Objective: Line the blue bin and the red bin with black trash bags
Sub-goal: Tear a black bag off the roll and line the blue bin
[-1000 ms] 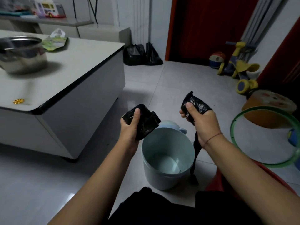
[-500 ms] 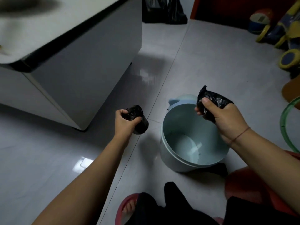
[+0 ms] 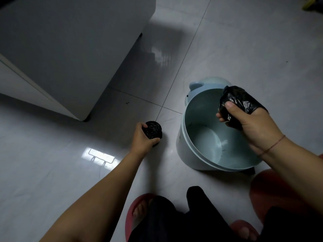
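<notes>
Glossy pale grey tiled floor (image 3: 244, 49) fills most of the view, w/ dark grout lines crossing near centre and a bright window reflection at lower left. Big white cabinet w/ a flat side panel (image 3: 73, 49) takes up the top-left corner; its near bottom corner sits on a small dark foot on the floor.

Round pale-blue plastic bin (image 3: 181, 142) stands upright on the floor right of centre, open top facing the camera, inside bare, no liner in it. A rounded pale-blue piece w/ a small ear-like bump sits at its far rim; can't tell exactly what it is. A dark-red curved object (image 3: 262, 186), prob. the red plastic bin, shows at lower right, just beside the blue one and partly hidden by the right forearm; also no liner visible.

Person's legs in black trousers (image 3: 166, 220) at bottom centre, feet in red open-toe slippers (image 3: 132, 210).

Right hand (image 3: 251, 124) hovers over the far-right rim of the blue bin, fingers curled tight round a crumpled, bunched black plastic trash bag (image 3: 236, 100), thumb pressed on top; thin red cord at the wrist.

Left hand (image 3: 141, 138) is low, near the floor, left of the blue bin and apart from it, fingers wrapped round a compact roll of black trash bags (image 3: 153, 131), roll's end facing up. Can't tell if the roll touches the floor.
</notes>
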### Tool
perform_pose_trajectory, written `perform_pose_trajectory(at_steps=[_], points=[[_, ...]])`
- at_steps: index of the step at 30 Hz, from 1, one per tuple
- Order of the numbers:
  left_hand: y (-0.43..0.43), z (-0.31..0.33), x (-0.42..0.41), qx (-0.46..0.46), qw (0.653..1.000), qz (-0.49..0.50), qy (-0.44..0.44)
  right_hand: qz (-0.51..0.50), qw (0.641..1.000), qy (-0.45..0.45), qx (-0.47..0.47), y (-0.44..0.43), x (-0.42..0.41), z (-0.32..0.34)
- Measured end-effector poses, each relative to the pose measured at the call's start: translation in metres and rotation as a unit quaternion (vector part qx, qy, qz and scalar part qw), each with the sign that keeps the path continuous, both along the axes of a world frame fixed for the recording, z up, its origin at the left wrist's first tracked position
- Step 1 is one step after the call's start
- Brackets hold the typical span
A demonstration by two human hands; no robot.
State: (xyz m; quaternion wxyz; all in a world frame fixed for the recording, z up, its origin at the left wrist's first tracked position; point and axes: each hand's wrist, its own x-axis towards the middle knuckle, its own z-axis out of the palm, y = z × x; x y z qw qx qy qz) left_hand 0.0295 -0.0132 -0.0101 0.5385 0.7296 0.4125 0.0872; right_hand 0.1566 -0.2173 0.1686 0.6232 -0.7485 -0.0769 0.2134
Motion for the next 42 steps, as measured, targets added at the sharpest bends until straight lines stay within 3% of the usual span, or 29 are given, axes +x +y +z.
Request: perform_pose_trajectory(at_steps=[10, 14, 19, 23, 30, 34, 38, 42], points=[[0.002, 0.033, 0.002, 0.033, 0.999, -0.031, -0.015, 0.016, 1.000, 0.008, -0.007, -0.010, -0.001, 0.025], [-0.006, 0.115, 0.020, 0.074, 0.991, -0.056, -0.096, 0.048, 0.998, 0.026, -0.008, -0.025, -0.005, 0.067], [-0.059, 0.232, 0.043, -0.049, 0.956, -0.205, -0.202, 0.083, 0.995, 0.046, 0.029, -0.047, -0.014, 0.140], [-0.108, 0.272, 0.053, -0.079, 0.926, -0.306, -0.208, 0.084, 0.990, 0.064, 0.097, -0.065, -0.020, 0.201], [-0.158, 0.303, 0.068, -0.097, 0.900, -0.359, -0.229, 0.186, 0.975, 0.030, 0.116, -0.086, -0.040, 0.276], [-0.168, 0.312, 0.067, -0.104, 0.910, -0.337, -0.219, 0.224, 0.968, -0.006, 0.109, -0.104, -0.048, 0.304], [-0.169, 0.316, 0.068, -0.086, 0.920, -0.313, -0.220, 0.193, 0.969, -0.022, 0.154, -0.131, -0.049, 0.315], [-0.166, 0.317, 0.067, -0.138, 0.907, -0.335, -0.215, 0.122, 0.981, -0.006, 0.153, -0.151, -0.035, 0.301]])
